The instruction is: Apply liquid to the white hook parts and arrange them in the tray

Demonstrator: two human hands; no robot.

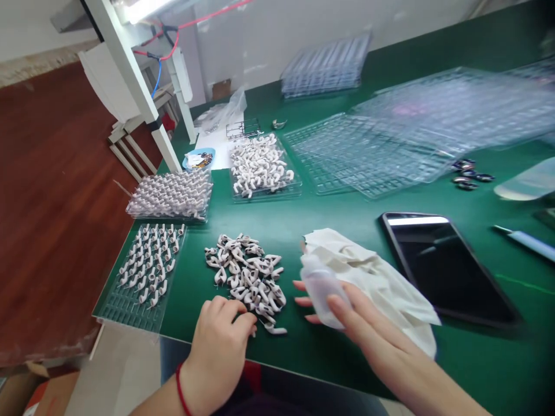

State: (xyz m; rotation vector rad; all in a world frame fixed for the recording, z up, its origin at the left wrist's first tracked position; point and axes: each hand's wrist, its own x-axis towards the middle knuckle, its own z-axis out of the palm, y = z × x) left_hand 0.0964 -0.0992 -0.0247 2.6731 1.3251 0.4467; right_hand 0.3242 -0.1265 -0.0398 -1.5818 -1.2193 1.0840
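A loose heap of small white hook-shaped plastic parts (247,277) lies on the green table (338,219). My left hand (219,338), with a red string at the wrist, has its fingers curled at the near edge of the heap, touching the parts; whether it grips one is hidden. My right hand (359,323) holds a small translucent plastic bottle (321,286), tilted, beside a crumpled white cloth (373,274) that lies partly under it.
A clear tray partly filled with white parts (145,268) sits at the left edge, with a fuller tray (171,193) and another (260,164) behind. Empty clear trays (368,150) spread across the back right. A dark phone (442,263) and a pen (526,240) lie to the right.
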